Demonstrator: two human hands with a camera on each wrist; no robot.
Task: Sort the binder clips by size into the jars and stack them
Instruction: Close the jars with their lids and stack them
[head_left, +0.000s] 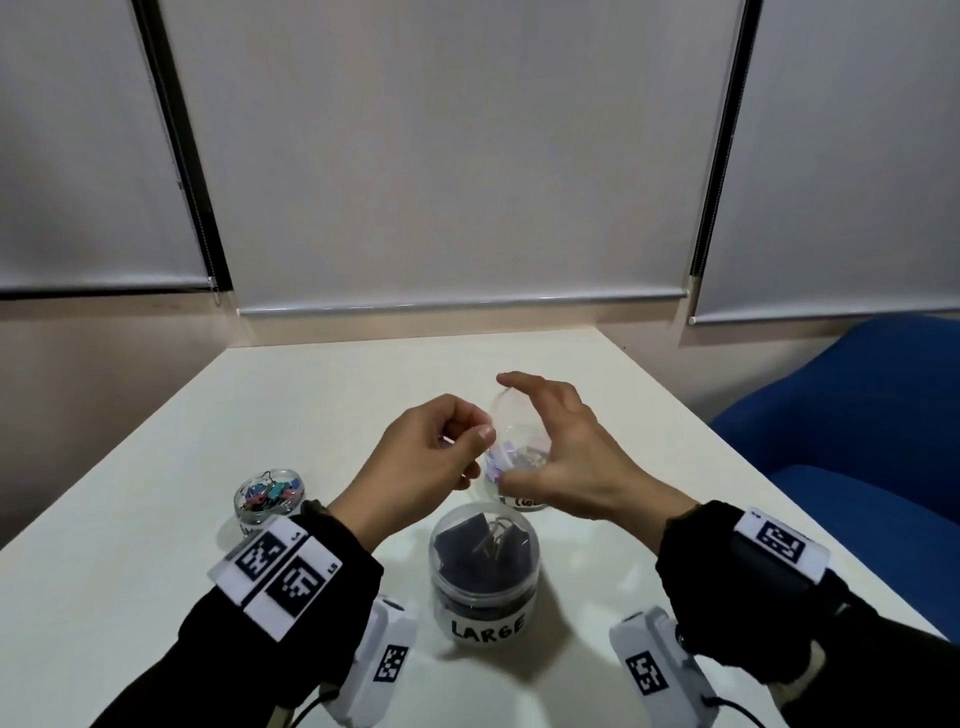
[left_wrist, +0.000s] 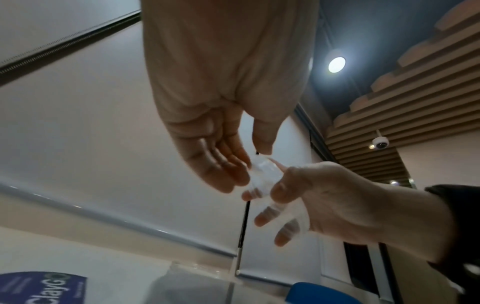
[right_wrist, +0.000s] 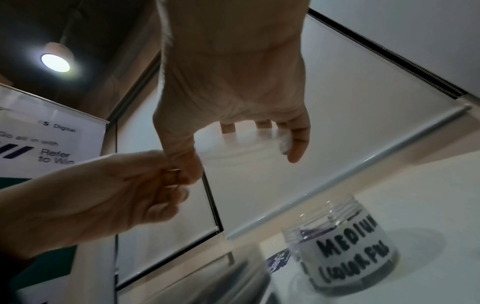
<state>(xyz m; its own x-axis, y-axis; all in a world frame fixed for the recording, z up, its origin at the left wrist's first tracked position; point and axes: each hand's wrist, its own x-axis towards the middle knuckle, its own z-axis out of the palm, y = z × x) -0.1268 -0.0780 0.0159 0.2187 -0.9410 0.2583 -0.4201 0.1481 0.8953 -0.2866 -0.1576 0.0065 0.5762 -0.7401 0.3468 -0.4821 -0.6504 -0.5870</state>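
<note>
- White table (head_left: 156, 519) in front of pale roller blinds (head_left: 457, 156), with a blue chair (head_left: 857, 415) at the right edge of the head view. The wrist views catch a ceiling light (left_wrist: 337, 64) and a dome camera (left_wrist: 379, 143) at upper right.
- Readable stuff: a blue sign (left_wrist: 41, 288) at lower left of the left wrist view says "ClayGo"; a banner (right_wrist: 52, 139) at the left of the right wrist view reads "Digital", "Go all in with" and "Refer to Win".
- Bottom centre of the head view: a clear jar labelled "LARGE" (head_left: 484, 571), lid on, stuffed with black binder clips.
- Just behind it, mostly hidden by the hands, sits the "MEDIUM COLOURFUL" jar (right_wrist: 342, 242), open on top, purple and pastel clips inside.
- Centre left of the head view: a smaller jar (head_left: 268, 496) of multicoloured clips; its label is cut off, can't read it.
- Right hand (head_left: 566, 447) is spread wide, fingers curved round the rim of a clear lid (head_left: 514, 421), held above the medium jar.
- Left hand (head_left: 426, 462) has its fingers curled, thumb and fingertips pinching the lid's near edge.
</note>
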